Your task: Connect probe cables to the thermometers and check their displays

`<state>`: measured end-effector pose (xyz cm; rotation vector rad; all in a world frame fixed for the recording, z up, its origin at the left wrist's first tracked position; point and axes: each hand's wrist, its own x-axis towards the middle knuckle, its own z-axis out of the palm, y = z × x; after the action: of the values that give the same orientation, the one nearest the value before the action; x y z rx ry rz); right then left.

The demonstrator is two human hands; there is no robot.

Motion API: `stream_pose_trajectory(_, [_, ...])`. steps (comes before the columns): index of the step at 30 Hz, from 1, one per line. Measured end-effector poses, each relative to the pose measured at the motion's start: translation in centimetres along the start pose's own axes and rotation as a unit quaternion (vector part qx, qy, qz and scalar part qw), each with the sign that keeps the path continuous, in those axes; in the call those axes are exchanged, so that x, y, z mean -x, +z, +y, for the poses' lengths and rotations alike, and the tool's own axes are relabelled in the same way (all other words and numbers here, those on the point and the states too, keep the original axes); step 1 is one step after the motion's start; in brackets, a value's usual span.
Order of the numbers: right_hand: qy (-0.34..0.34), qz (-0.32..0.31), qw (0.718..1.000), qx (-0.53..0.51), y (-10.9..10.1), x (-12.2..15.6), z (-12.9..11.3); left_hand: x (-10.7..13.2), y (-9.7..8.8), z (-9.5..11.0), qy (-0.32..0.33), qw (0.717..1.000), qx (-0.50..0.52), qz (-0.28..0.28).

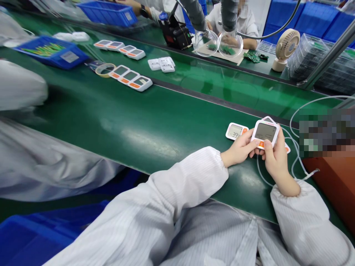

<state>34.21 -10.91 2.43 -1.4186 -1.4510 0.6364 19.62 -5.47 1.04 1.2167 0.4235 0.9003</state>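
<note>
Both my hands are closed around a white electronic monitor (265, 133) with a grey display and orange buttons. My left hand (242, 148) grips its lower left side. My right hand (277, 159) holds the right side, its thumb by the orange buttons. Just left of it, another monitor (235, 131) lies on the green bench with digits showing on its screen. A further monitor (268, 119) peeks out behind the held one, mostly hidden. An orange and white corner (287, 148) shows beside my right hand. A thin white tube (298, 157) loops around on the right.
Rows of similar monitors (130, 78) and a tape roll (105, 69) lie farther left, near white casing parts (161, 64). A blue tray (52, 51) holds green and yellow pieces. An orange-brown box (332, 181) stands at right. Co-workers sit left and opposite.
</note>
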Motion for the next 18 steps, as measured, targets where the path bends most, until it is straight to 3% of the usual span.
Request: stream_pose_trajectory(18, [-0.006, -0.001, 1.000, 0.014, 0.13, -0.07, 0.01, -0.04, -0.18, -0.32, 0.011, 1.000, 0.010, 0.012])
